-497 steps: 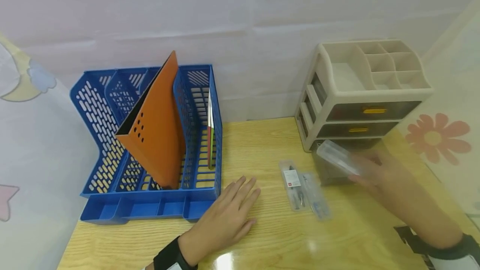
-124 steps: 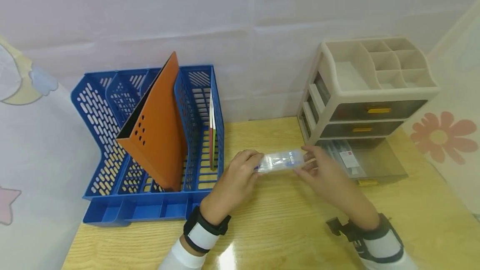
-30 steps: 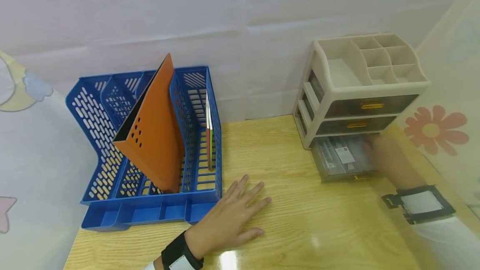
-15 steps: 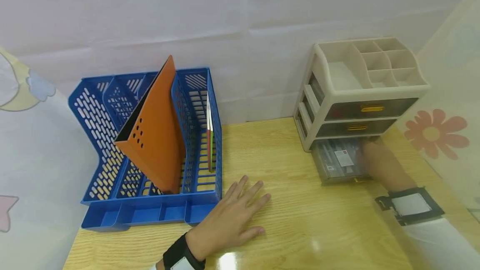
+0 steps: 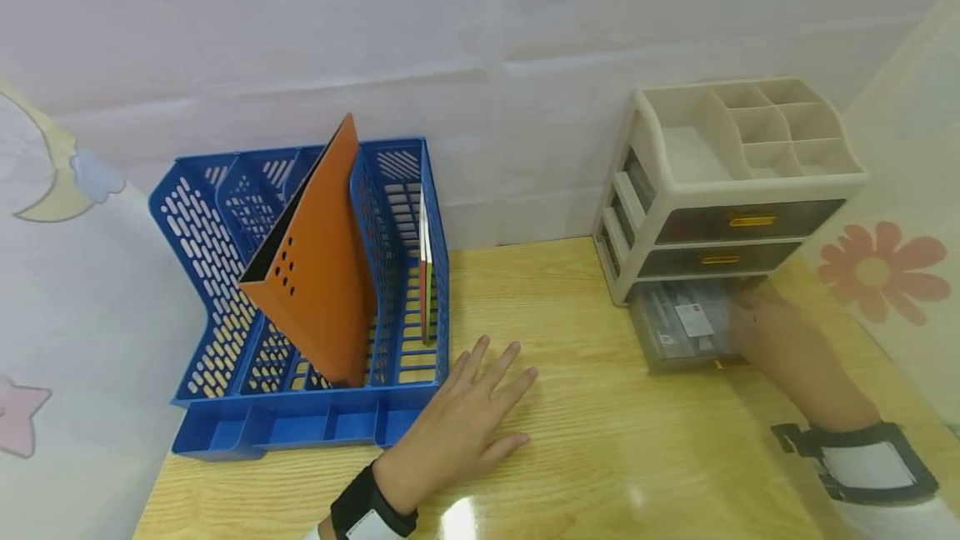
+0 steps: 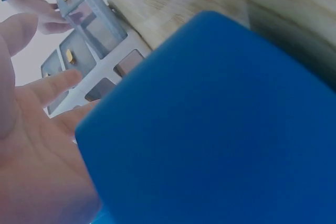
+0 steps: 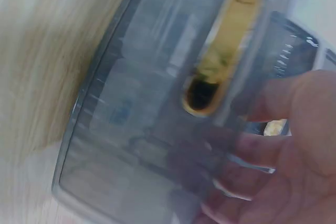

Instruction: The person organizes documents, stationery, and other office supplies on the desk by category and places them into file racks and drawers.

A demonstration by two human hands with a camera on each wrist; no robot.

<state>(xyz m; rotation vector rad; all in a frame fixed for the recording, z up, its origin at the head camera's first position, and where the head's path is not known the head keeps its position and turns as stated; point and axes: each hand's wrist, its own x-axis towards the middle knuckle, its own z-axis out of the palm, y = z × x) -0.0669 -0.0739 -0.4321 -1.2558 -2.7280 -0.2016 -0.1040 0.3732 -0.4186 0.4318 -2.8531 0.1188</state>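
Note:
My left hand rests palm down on the table, its fingers spread, beside the front corner of the blue desk rack. At right my right hand, blurred, reaches into the pulled-out bottom drawer of a cream organizer. Clear plastic cases lie in that drawer, one bearing a white label. In the right wrist view, fingers of that hand bend over the smoky drawer front, their tips seen blurred through it. Whether they hold a case there I cannot tell.
An orange file folder leans upright in the blue rack, with thin booklets in its right bay. The organizer's two upper drawers, with yellow handles, are closed. A white cloth backdrop hangs behind the wooden table.
The clear cases from the table now lie in the drawer. My left hand, earlier on a clear pack with the right, went back beside the rack. Lately my right hand shifts slightly within the drawer.

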